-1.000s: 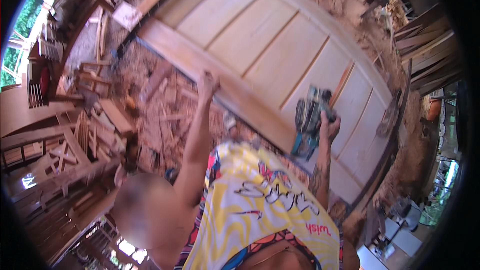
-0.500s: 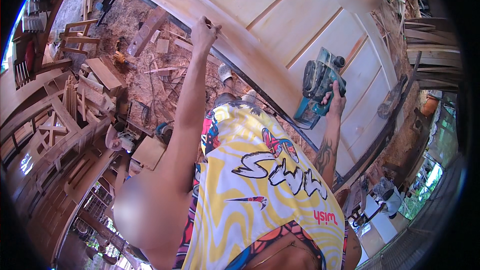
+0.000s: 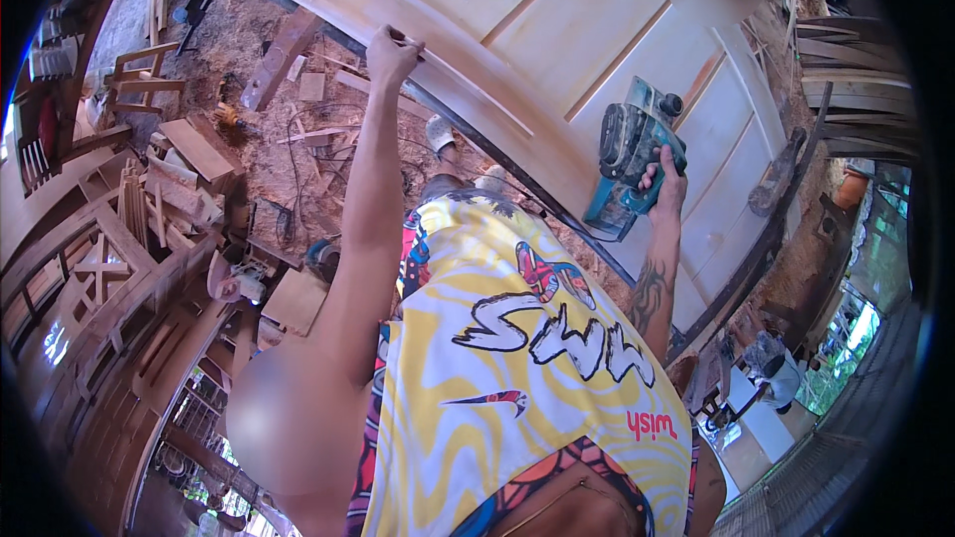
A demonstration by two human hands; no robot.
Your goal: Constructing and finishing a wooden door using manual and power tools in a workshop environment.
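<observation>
a big panelled wooden door (image 3: 597,50) is being laid flat across the workspace, and everything else is being placed off it. the near edge of the door is being gripped by the left hand (image 3: 391,52), fingers curled over the long rail and closed on the wood. a teal electric planer (image 3: 634,171) is being held by the right hand (image 3: 665,184), fingers wrapped tight around its handle, and the tool is being kept right at the door's near edge, toward the lower end; whether its sole is actually touching the wood can't be told from here. a dark cord (image 3: 328,154) is being trailed across the sawdust-covered ground (image 3: 249,139) just on the near side of the door. wooden offcuts (image 3: 194,149) and chair-like frames (image 3: 139,75) are being piled further out from the door, well apart from it. a yellow patterned shirt (image 3: 517,378) is being worn, filling the view below the door.
</observation>
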